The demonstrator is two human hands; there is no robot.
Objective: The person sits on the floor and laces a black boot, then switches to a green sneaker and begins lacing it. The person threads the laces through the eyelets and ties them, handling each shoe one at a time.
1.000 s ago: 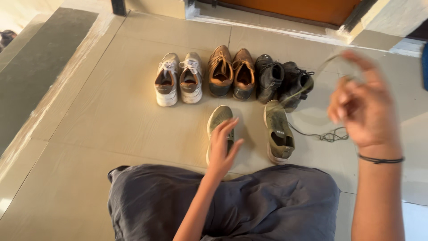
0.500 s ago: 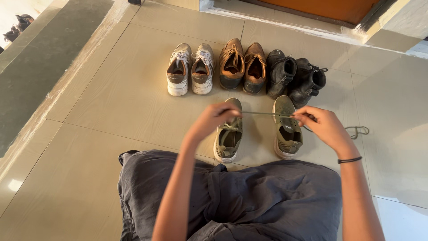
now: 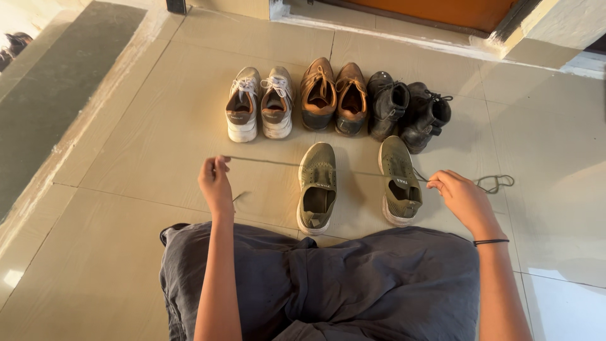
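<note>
A: Describe the lace (image 3: pixel 278 162).
B: Thin, olive-green cord, pulled taut in a nearly straight line above the floor (image 3: pixel 158 139). It runs from the left hand (image 3: pixel 216 183) to the right hand (image 3: pixel 459 192), crossing over the toes of two olive sneakers (image 3: pixel 317 186). Past the right hand, its slack lies in a small loose coil on the tile.

A: Grip state?
B: Left hand: fingertips pressed together, pinching one end of the lace. Right hand: fingers closed, pinching the lace beside the right sneaker.

A: Condition of the sneakers?
B: Both stand upright, toes away from the person, just ahead of the grey-trousered lap (image 3: pixel 353 284).

A: Surroundings?
B: A row behind: white sneakers (image 3: pixel 260 110), brown shoes (image 3: pixel 333 98), black boots (image 3: pixel 407 112).
</note>
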